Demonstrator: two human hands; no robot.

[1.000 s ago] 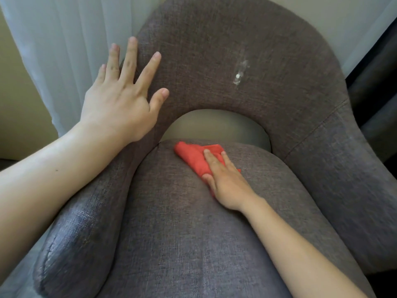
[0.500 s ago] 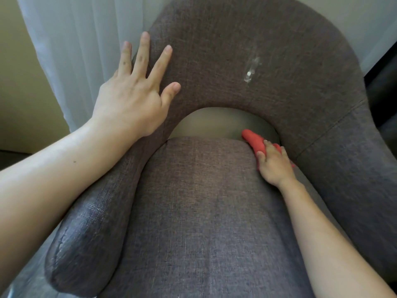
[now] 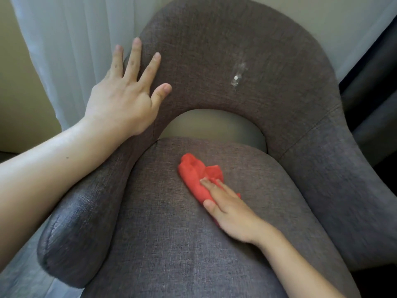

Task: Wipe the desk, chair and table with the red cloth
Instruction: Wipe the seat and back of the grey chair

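I am looking down at a grey fabric chair (image 3: 167, 244) that fills most of the view. My right hand (image 3: 232, 214) lies flat on the seat cushion, fingers straight and together, pressing down on the red cloth (image 3: 196, 175). The cloth is crumpled, sits right of the seat's centre towards the far end, and sticks out beyond my fingertips to the far left. My left hand (image 3: 126, 100) is open with its fingers spread, the palm resting against the left edge of the curved backrest (image 3: 214, 39) and holding nothing. A small whitish smear (image 3: 237, 77) marks the backrest fabric to the right of centre. An arched gap (image 3: 214, 125) separates the backrest from the seat. My left forearm crosses above the padded left armrest (image 3: 81, 222). A sheer white curtain (image 3: 71, 50) hangs behind the chair on the far left.
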